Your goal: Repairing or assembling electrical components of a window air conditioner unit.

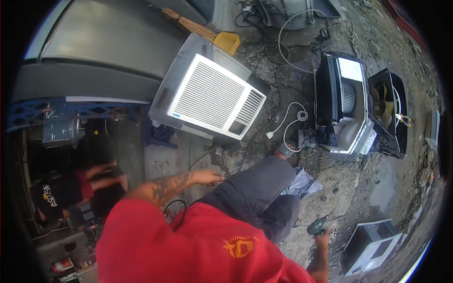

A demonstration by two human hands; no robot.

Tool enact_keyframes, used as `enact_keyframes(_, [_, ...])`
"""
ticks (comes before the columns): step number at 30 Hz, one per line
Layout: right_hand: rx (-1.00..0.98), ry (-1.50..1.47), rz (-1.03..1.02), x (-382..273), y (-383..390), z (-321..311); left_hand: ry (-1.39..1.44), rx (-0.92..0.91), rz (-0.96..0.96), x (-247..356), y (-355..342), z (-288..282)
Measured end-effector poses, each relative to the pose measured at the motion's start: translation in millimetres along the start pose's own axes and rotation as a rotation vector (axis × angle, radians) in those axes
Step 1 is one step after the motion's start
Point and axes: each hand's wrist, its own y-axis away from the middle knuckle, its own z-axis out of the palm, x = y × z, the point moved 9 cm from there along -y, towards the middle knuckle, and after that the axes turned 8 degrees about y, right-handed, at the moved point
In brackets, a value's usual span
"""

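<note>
My right hand (322, 238) is wrapped round the grip of a green power drill (316, 225), whose long thin bit points right, low over the rough ground. My left hand (207, 177) hovers beside my knee with its fingers curled in; whether anything small lies in them is hidden. Ahead of that hand stands a window air conditioner (212, 96) with a white louvred front, resting tilted on a low blue stand (159, 136). To the right sits an opened air conditioner unit (343, 101), its blower wheel showing, beside a black housing (389, 111) with a fan inside.
A white cord with a plug (270, 135) trails over the wet, broken ground. A grey-white casing (370, 247) lies at the lower right, a crumpled cloth (304, 183) by my leg. At left, another person (66, 191) lies or crouches near equipment. A yellow scoop-like container (227, 42) stands behind the air conditioner.
</note>
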Motion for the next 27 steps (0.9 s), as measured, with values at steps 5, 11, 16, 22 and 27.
enact_keyframes(5, [-0.003,0.309,-0.001,-42,139,-23,0.714,-0.162,-0.019,-73,114,95])
enact_keyframes(11, [0.051,0.240,-0.106,-122,237,-40,1.057,-0.177,0.364,-112,135,120])
enact_keyframes(16, [0.131,0.317,-0.386,-206,247,-26,0.634,0.249,0.686,-189,90,116])
enact_keyframes(22, [0.143,0.449,-0.751,-383,272,10,0.419,0.567,0.598,-273,112,82])
enact_keyframes(27, [0.163,0.558,-0.948,-514,300,58,0.367,0.589,0.429,-342,171,33])
